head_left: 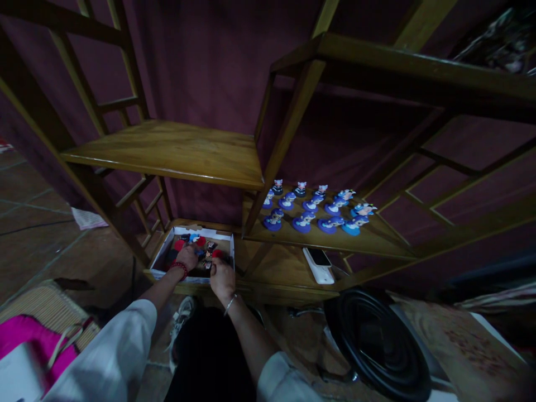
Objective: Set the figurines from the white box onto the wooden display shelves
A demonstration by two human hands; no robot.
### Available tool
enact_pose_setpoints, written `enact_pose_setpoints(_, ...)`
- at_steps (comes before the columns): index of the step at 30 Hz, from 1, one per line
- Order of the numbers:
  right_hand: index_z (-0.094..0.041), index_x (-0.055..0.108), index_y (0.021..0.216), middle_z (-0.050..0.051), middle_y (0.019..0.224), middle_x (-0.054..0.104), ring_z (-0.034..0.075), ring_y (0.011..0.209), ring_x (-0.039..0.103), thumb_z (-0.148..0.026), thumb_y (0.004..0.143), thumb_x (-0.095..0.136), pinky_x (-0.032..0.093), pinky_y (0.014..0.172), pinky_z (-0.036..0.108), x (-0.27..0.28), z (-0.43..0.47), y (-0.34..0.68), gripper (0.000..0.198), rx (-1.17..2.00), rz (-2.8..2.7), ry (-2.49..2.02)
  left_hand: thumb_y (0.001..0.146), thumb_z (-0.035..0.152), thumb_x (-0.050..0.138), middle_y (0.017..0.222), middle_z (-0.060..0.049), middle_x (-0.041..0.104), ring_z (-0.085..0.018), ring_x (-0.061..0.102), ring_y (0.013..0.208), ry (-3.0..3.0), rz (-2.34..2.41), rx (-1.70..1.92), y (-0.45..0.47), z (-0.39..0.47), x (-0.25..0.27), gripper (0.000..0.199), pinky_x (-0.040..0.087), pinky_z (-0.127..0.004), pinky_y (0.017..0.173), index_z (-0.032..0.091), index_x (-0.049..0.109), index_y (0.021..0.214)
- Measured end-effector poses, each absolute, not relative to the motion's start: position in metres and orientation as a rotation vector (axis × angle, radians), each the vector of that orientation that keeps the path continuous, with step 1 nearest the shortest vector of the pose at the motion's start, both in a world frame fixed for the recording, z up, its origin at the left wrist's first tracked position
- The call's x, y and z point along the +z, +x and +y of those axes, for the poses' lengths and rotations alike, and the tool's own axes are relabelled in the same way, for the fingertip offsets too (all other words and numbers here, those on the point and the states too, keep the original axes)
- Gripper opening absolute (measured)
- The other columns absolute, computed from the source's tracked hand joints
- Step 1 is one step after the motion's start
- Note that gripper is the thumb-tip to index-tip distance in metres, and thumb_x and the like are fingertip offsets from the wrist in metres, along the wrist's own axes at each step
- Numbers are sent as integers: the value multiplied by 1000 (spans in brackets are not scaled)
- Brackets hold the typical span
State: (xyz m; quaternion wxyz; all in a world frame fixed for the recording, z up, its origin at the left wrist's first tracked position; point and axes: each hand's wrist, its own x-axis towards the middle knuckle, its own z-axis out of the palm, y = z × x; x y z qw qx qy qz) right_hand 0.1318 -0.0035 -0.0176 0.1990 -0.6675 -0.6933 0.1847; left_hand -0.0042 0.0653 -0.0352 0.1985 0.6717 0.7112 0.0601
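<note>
A shallow white-edged cardboard box [230, 237] sits on the low wooden shelf, with several small figurines [210, 245] on red or dark bases lying in it. My left hand [187, 257], with a red bead bracelet, reaches into the box among the figurines; its fingertips are dim and partly hidden beside a blue-and-white figurine [194, 238]. My right hand [223, 279], wearing a thin bracelet, is over the box's front edge. Its fingers are closed on a small figurine [207, 264] in dark colours, near a red round base [216, 253].
Several purple and blue figurines [304, 221] stand in rows on the raised shelf to the right. A white box with a dark phone-like top [320, 265] lies on the lower shelf. A bare wooden shelf [176, 148] overhangs the box. A round black stool seat [377, 340] stands at right.
</note>
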Motion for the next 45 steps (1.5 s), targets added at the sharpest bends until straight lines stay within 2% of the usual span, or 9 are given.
enact_pose_setpoints(10, -20, 57, 100, 7, 94, 65, 17, 84, 61, -14, 80, 40, 41, 72, 23, -19, -5, 133, 28, 474, -2003, -1864, 77, 19, 46, 101, -6, 60, -14, 57, 92, 1900, 1916, 270, 7, 44, -17, 19, 40, -21, 76, 19, 54, 95)
enact_pose_setpoints(18, -20, 48, 115, 7, 100, 64, 17, 86, 60, -16, 79, 43, 42, 72, 23, -18, -5, 133, 36, 516, -1968, -1871, 82, 26, 39, 92, -3, 64, -14, 59, 85, 1898, 1835, 327, 11, 34, -14, 23, 41, -21, 70, 21, 54, 99)
enact_pose_setpoints(23, -20, 47, 116, 7, 107, 60, 17, 90, 59, -19, 81, 42, 41, 76, 24, -18, -4, 134, 35, 519, -1934, -1835, 83, 23, 36, 90, -2, 65, -12, 59, 85, 1920, 1777, 343, 9, 30, -18, 24, 41, -19, 71, 21, 55, 97)
enact_pose_setpoints(29, -19, 50, 112, 8, 105, 61, 17, 94, 57, -16, 81, 41, 39, 78, 23, -22, -2, 133, 32, 509, -1916, -1853, 83, 22, 34, 92, -8, 65, -17, 58, 89, 1940, 1808, 340, 14, 24, -20, 27, 40, -24, 74, 18, 54, 101)
enact_pose_setpoints(32, -19, 51, 110, 8, 103, 62, 16, 93, 57, -15, 81, 41, 39, 77, 22, -22, -1, 133, 31, 520, -1899, -1883, 83, 22, 33, 93, -7, 65, -17, 59, 88, 1956, 1818, 323, 15, 22, -20, 29, 40, -24, 74, 19, 53, 104)
enact_pose_setpoints(45, -17, 53, 97, 3, 80, 65, 12, 70, 60, -12, 78, 43, 38, 60, 19, -25, 0, 134, 22, 571, -1805, -1871, 79, 18, 38, 92, -6, 65, -15, 59, 86, 1941, 1775, 371, 13, 21, -18, 35, 40, -22, 71, 22, 50, 112)
